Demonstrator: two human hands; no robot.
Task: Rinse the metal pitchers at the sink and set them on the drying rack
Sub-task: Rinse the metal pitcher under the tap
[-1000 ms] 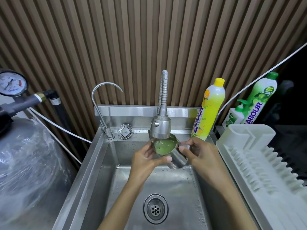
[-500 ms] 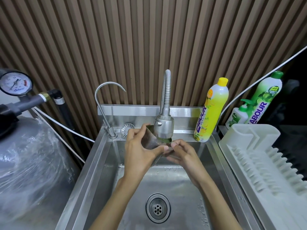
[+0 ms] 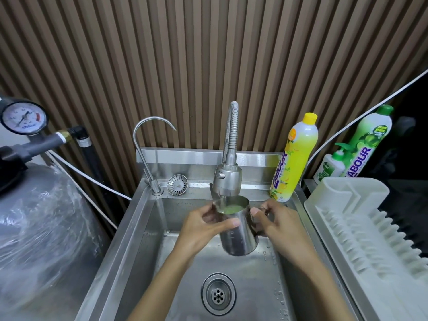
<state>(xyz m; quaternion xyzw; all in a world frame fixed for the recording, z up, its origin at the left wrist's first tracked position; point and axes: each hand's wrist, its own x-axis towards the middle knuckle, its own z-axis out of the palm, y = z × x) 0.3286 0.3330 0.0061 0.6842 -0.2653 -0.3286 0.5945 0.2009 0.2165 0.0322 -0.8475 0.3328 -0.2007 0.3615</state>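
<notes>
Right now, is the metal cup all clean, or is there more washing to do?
Done: nothing shows finished; the drying rack holds no pitcher. In hand: the left hand and right hand hold one metal pitcher under the running faucet; the water inside looks green. Left: tip it out, finish rinsing, then set it on the rack.

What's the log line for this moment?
step: rinse | pitcher: under faucet, greenish water inside | left hand: grips body | right hand: grips its side
</notes>
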